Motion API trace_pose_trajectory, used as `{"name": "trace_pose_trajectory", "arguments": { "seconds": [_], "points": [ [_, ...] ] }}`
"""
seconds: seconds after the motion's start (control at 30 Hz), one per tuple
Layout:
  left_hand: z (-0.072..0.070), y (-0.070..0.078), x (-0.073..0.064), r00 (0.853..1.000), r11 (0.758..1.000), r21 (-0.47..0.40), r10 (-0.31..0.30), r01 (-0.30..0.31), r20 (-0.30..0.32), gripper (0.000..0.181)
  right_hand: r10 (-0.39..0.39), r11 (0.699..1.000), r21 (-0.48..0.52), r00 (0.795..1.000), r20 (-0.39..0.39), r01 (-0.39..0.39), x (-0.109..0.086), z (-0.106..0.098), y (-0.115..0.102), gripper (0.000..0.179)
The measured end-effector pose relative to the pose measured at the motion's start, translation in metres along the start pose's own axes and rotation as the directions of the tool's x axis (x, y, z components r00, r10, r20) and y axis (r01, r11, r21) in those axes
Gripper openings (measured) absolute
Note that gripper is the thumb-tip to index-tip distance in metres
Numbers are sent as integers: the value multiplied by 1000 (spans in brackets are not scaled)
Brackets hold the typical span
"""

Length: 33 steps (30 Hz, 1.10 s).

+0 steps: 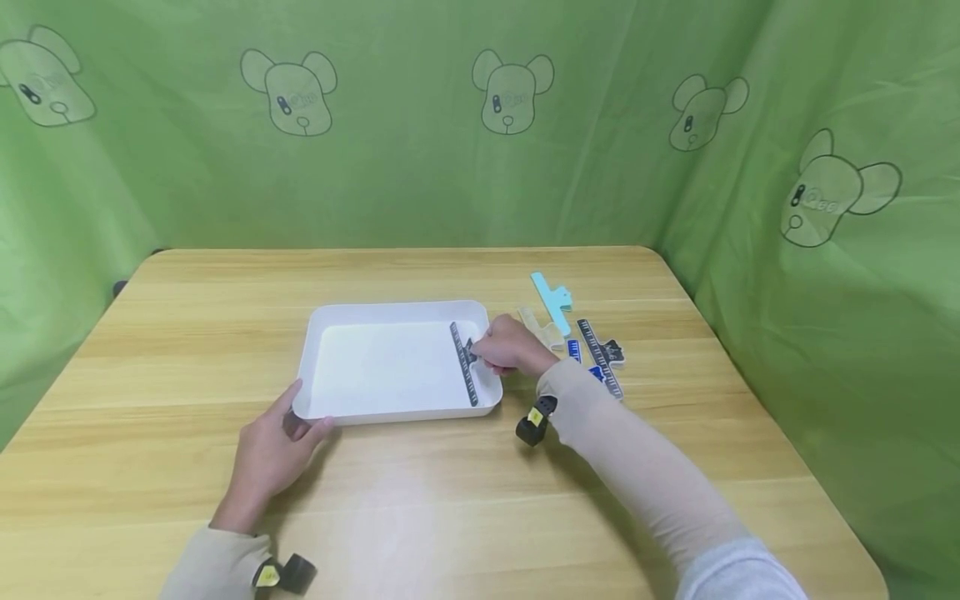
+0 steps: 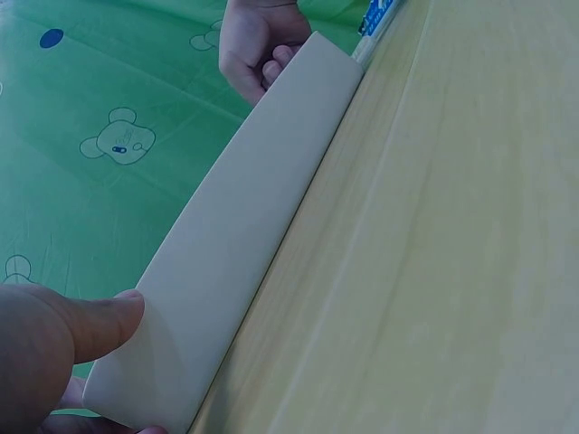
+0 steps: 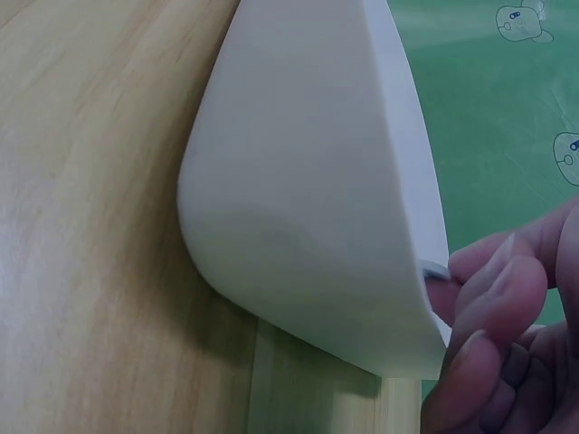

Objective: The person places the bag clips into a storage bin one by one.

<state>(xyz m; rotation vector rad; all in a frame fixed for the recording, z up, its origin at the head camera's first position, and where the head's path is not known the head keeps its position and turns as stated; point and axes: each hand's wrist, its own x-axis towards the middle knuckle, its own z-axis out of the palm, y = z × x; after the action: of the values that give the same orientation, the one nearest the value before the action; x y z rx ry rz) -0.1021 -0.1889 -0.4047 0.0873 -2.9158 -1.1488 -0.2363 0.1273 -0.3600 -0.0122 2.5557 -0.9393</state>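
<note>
A shallow white tray [image 1: 382, 367] lies on the wooden table. My left hand [image 1: 270, 454] grips its near left corner, thumb against the front wall and fingers at the left side; the left wrist view shows the thumb on that wall [image 2: 208, 226]. Inside the tray, near its right end, is a black clip with a ruler-marked edge [image 1: 462, 367]. My right hand [image 1: 513, 346] reaches over the right rim and pinches the clip's handle part. In the right wrist view the tray wall [image 3: 298, 181] hides most of the clip.
Right of the tray lie a light-blue clip [image 1: 553, 305], a beige clip [image 1: 534, 323], a second black ruler clip [image 1: 595, 350] and a blue clip [image 1: 574, 350], partly hidden by the right arm. A green curtain [image 1: 420, 183] stands behind the table [image 1: 187, 333].
</note>
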Motion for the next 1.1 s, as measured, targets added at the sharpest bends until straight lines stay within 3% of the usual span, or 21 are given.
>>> {"name": "trace_pose_trajectory", "arguments": {
  "seconds": [0.47,1.1],
  "points": [
    [1,0,0,999,1000,1,23,-23,-25,80,52,996,-66,999,-4,-52,2,-2,-1,34],
    [0,1,0,1000,1000,-9,4,-4,-6,81,76,993,-91,997,17,-74,-2,-4,-2,34]
  ]
}}
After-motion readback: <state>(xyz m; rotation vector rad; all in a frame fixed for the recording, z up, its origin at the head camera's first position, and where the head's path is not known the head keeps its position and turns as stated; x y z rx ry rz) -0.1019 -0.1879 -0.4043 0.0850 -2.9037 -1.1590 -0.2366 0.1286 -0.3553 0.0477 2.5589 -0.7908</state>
